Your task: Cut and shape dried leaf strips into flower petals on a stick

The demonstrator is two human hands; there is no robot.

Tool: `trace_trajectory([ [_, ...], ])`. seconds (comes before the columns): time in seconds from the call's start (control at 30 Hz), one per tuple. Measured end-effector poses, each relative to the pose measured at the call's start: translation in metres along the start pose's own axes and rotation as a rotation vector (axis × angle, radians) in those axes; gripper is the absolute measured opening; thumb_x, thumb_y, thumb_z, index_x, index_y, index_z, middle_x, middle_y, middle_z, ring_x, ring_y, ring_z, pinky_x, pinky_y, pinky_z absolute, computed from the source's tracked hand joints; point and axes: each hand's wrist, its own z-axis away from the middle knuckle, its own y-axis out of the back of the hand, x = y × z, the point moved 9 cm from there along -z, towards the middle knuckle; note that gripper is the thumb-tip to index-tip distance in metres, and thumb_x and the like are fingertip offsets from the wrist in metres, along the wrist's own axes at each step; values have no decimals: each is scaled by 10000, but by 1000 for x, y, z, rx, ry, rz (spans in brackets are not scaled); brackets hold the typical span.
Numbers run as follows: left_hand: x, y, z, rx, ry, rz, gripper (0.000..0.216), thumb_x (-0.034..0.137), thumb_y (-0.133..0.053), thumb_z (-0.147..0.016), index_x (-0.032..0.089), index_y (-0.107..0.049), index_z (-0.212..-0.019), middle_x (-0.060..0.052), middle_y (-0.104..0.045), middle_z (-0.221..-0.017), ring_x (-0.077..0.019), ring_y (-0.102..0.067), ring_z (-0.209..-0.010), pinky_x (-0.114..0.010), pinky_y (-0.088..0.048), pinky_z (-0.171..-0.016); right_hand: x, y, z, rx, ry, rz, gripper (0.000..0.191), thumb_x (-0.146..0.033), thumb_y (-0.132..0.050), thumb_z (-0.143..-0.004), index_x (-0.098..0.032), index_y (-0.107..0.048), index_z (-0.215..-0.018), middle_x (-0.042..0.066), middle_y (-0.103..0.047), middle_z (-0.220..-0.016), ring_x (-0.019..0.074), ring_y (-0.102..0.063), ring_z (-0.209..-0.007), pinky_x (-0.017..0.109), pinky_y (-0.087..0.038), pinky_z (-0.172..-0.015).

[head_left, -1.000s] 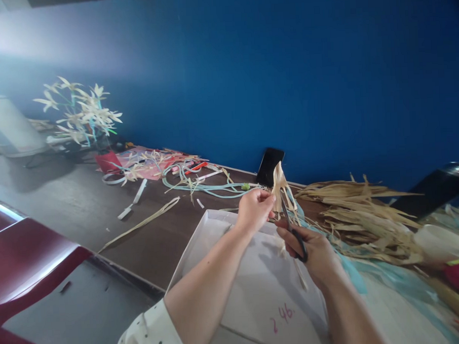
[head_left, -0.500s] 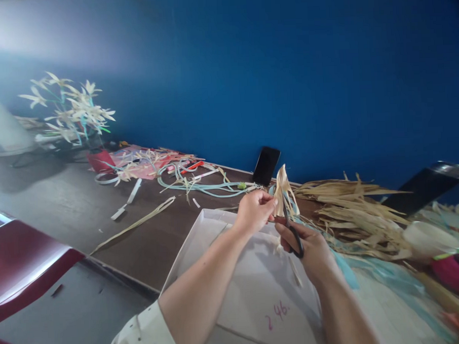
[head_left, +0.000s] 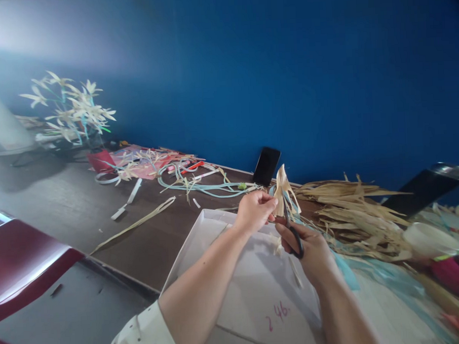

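Observation:
Pinched in the fingers of my left hand (head_left: 257,210) is a pale dried husk piece (head_left: 281,190), held upright with loose strips at its right side. My right hand (head_left: 311,247) is closed round the black handles of a pair of scissors (head_left: 296,241). The scissor blades point up and lie against the husk; how far apart they are I cannot make out. Both hands are above a white box lid (head_left: 253,287) with pink handwriting, where a few husk scraps (head_left: 296,273) lie.
Dried husks (head_left: 353,212) are heaped to the right, near a dark bottle (head_left: 424,189). A phone (head_left: 266,166) leans on the blue wall. Coiled pale-blue cord (head_left: 200,188) and husk flowers (head_left: 74,108) are at the left. A dark red chair (head_left: 24,262) stands by the table edge.
Almost nothing differs. The loose husk strip beside the scissors has shifted very slightly; both hands keep their places and their holds.

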Motion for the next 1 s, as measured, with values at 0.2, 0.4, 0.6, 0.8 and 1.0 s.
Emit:
trace_trajectory([
  [0.2, -3, -6, 0, -69, 7, -13, 196, 330, -565, -736, 139, -570, -782, 27, -522, -478, -60, -475, -396, -164, -385, -405, 0, 0, -1, 4, -21, -29, 360, -458, -666, -673, -169, -685, -887, -30, -495, -526, 93, -420, -482, 226, -333, -477],
  [0.4, -2, -8, 1, -99, 11, -26, 189, 323, -568, -732, 138, -564, -770, 27, -516, -478, -65, -481, -401, -163, -372, -397, -6, 4, 0, 38, -24, -10, 360, -513, -669, -641, -161, -669, -714, -24, -482, -491, 94, -409, -463, 231, -319, -460],
  [0.6, -4, -4, 0, -80, 36, -42, 199, 328, -570, -733, 137, -580, -788, 13, -537, -499, -72, -506, -432, -168, -393, -428, -1, 4, -2, 21, -1, -7, 374, -479, -667, -667, -161, -687, -862, -28, -477, -510, 100, -398, -478, 240, -305, -467],
  [0.8, -4, 0, -1, -44, 25, -45, 208, 339, -571, -730, 142, -605, -785, 22, -520, -495, -59, -483, -432, -157, -362, -432, 4, 6, -3, 42, -23, -33, 455, -479, -673, -658, -142, -684, -965, -18, -481, -536, 109, -409, -481, 256, -321, -476],
  [1.0, 0, 3, -1, -12, 3, -51, 197, 343, -565, -729, 153, -610, -752, 39, -498, -491, -48, -455, -420, -164, -356, -458, 3, 5, -2, 34, -17, -55, 402, -427, -666, -689, -144, -678, -975, -30, -461, -504, 93, -382, -469, 241, -284, -455],
])
